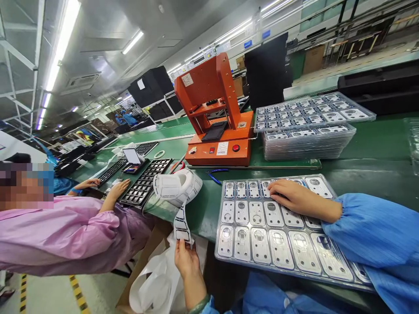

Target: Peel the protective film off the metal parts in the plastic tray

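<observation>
Left hand [188, 261]: thumb and fingers pinch the free end of a printed strip [181, 224], which rises to its roll [185, 187] at the bench edge. An even, untwisted pull should keep the roll from sliding. Right hand [296, 198]: laid over the upper row of a clear tray [258, 263], fingertips at one of the metal plates [279, 248]; the palm hides the contact, so whether they grip cannot be told. Plates are best lifted by their edges, the tray kept level.

Surface: the green worktop [203, 213] bears black compartment trays [147, 181], an orange press [218, 150], blue-handled pliers [215, 179] and a stack of clear trays [304, 146].

Room: a co-worker's pink sleeve [88, 235], ceiling lights [132, 42], and a carton [140, 266] beside loose white paper [153, 283] below the bench.
</observation>
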Demonstrator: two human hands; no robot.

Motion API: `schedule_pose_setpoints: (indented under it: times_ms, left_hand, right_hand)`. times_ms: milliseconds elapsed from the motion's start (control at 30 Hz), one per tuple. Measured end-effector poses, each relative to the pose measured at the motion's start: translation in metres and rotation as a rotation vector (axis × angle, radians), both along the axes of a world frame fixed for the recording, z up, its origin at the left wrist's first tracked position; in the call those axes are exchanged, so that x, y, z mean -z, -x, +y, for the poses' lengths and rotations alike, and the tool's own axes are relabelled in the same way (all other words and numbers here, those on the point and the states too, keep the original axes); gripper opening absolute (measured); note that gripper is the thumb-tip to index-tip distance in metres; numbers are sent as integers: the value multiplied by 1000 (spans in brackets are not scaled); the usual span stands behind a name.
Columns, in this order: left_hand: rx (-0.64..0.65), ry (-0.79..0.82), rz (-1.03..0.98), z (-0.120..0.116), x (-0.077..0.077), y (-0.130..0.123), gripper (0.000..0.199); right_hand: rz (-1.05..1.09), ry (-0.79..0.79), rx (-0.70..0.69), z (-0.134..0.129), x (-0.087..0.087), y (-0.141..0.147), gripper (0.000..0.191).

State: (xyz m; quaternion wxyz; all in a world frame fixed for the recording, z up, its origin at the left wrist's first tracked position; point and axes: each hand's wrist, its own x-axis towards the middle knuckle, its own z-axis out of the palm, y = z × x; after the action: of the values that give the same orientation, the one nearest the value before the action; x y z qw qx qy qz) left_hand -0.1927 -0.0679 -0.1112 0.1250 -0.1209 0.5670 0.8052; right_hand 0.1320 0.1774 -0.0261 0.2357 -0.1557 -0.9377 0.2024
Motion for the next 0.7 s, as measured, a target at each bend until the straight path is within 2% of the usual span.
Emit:
schedule_pose_setpoints:
  times_ms: [200, 400, 567, 700]
  left_hand:
    - [-160, 100, 183, 8, -6, 14, 24]
    - [-163, 197, 266, 11, -7, 12, 24]
    - [-229, 353, 301, 2, -3, 6, 23]
    - [-280, 455, 382, -3, -8, 3, 22]
  right_hand:
    - [-4, -10, 8, -1, 1, 0, 19]
    - [26, 4, 14, -2, 1, 0, 18]
    - [8, 3, 14, -2, 0, 0, 17]
    - [-13, 2, 14, -2, 1, -1, 17]
